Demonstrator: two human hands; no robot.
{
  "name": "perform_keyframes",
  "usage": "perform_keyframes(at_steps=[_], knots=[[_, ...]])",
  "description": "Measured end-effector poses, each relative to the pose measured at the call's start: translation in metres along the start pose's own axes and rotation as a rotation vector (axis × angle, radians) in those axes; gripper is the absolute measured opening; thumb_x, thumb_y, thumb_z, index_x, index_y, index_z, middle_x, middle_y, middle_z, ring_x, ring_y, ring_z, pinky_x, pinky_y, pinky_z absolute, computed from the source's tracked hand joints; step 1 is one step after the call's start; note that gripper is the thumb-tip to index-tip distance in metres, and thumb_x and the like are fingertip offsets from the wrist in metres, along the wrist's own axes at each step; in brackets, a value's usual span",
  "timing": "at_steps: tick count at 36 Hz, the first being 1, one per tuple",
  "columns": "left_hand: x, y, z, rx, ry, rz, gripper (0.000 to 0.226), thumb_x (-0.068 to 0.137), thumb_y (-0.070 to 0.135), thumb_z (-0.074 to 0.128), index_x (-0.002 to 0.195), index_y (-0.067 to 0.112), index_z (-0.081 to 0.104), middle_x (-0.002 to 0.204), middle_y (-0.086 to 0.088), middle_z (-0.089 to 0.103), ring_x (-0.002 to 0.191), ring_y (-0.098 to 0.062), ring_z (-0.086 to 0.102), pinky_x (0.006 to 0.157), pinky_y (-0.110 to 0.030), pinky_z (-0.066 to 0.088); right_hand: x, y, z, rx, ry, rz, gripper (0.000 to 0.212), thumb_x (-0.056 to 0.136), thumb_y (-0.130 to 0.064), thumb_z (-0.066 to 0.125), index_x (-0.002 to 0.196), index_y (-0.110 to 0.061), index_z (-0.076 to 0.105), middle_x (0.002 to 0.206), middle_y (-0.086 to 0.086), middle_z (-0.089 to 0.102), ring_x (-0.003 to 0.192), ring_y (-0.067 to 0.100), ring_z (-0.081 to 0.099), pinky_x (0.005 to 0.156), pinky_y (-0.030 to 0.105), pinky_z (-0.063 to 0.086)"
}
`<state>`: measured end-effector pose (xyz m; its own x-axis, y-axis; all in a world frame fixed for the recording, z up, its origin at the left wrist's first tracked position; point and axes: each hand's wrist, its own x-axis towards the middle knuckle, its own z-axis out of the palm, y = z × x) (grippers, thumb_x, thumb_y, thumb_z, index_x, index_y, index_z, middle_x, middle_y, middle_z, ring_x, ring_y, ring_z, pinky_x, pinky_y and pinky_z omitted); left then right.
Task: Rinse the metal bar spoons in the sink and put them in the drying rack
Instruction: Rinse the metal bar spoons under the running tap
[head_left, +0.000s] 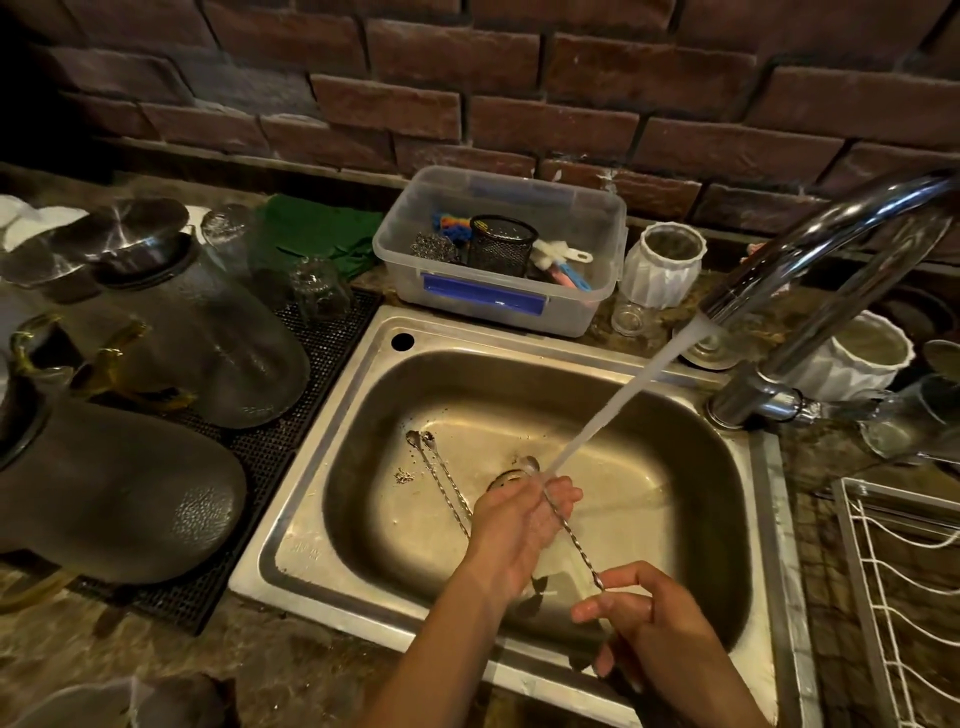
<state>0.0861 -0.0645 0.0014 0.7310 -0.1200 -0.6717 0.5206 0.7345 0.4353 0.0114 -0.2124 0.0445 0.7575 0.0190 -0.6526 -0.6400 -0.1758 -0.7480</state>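
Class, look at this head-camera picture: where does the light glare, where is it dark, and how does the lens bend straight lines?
Head view: warm light pools on the sink floor, with bright glare along the tap; the edges and the brick wall fall into shadow; the wide lens bows the brick courses and the drying rack; the water stream smears softly where it hits the left hand.

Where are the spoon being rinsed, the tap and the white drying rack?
bar spoon (571, 540), head view, on the twisted middle of its stem.
tap (810, 244), head view, on the curved chrome spout.
drying rack (852, 551), head view, on the left frame.
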Motion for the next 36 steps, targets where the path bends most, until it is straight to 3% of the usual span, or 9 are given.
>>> perform_keyframes(at_steps=[5,9,12,18,27,33,36], knots=[[-0.003,-0.002,0.0,0.021,-0.02,-0.005,0.026,0.098,0.005,0.055,0.114,-0.014,0.063,0.098,-0.026,0.073,0.083,-0.03,0.075,0.072,-0.032,0.062,-0.013,-0.005,0.002,0.085,0.023,0.015,0.011,0.093,0.014,0.048,0.098,0.005,0.053,0.076,0.024,0.075,0.029,0.024,0.051,0.028,0.016,0.029],[-0.005,-0.004,0.0,0.026,-0.012,0.005,0.019,0.098,0.003,0.055,0.103,-0.009,0.069,0.089,-0.021,0.073,0.079,-0.029,0.074,0.074,-0.034,0.061,-0.017,-0.006,0.001,0.146,0.017,0.051,0.006,0.094,0.007,0.053,0.097,0.006,0.059,0.078,0.028,0.074,0.034,0.025,0.051,0.031,0.02,0.031],[-0.007,-0.005,0.001,0.029,-0.014,0.003,0.018,0.099,0.002,0.053,0.1,-0.007,0.069,0.083,-0.017,0.072,0.073,-0.026,0.073,0.072,-0.032,0.061,-0.018,-0.004,0.0,0.153,0.009,0.059,0.018,0.099,0.002,0.05,0.096,0.01,0.066,0.078,0.031,0.073,0.034,0.025,0.052,0.03,0.021,0.036],[-0.01,-0.006,0.005,-0.02,-0.053,-0.011,0.019,0.1,0.0,0.05,0.106,-0.009,0.066,0.085,-0.018,0.071,0.075,-0.025,0.072,0.074,-0.031,0.06,-0.023,-0.015,0.002,0.195,0.02,0.071,0.014,0.092,0.016,0.051,0.089,0.019,0.064,0.071,0.035,0.068,0.027,0.026,0.051,0.024,0.02,0.035],[-0.011,-0.003,0.006,-0.065,-0.093,-0.024,0.025,0.093,-0.014,0.051,0.116,-0.013,0.06,0.108,-0.028,0.072,0.088,-0.029,0.075,0.073,-0.029,0.061,-0.016,-0.012,0.002,0.115,0.091,0.061,0.007,0.086,0.007,0.067,0.082,0.004,0.072,0.068,0.027,0.072,0.04,0.027,0.056,0.035,0.022,0.04],[-0.007,0.001,0.007,-0.114,-0.063,-0.018,0.023,0.095,-0.011,0.049,0.115,-0.015,0.06,0.109,-0.032,0.069,0.087,-0.032,0.075,0.073,-0.032,0.062,-0.025,-0.012,-0.002,0.052,0.074,0.047,0.01,0.086,0.0,0.071,0.078,-0.001,0.076,0.066,0.021,0.074,0.037,0.027,0.057,0.035,0.023,0.042],[-0.003,0.004,0.008,-0.112,-0.021,0.0,0.023,0.095,-0.009,0.051,0.114,-0.015,0.062,0.108,-0.031,0.07,0.088,-0.032,0.074,0.072,-0.031,0.062,-0.031,-0.008,-0.006,-0.015,0.056,-0.028,0.015,0.087,-0.005,0.071,0.076,-0.01,0.079,0.059,0.017,0.073,0.04,0.026,0.061,0.042,0.023,0.046]])
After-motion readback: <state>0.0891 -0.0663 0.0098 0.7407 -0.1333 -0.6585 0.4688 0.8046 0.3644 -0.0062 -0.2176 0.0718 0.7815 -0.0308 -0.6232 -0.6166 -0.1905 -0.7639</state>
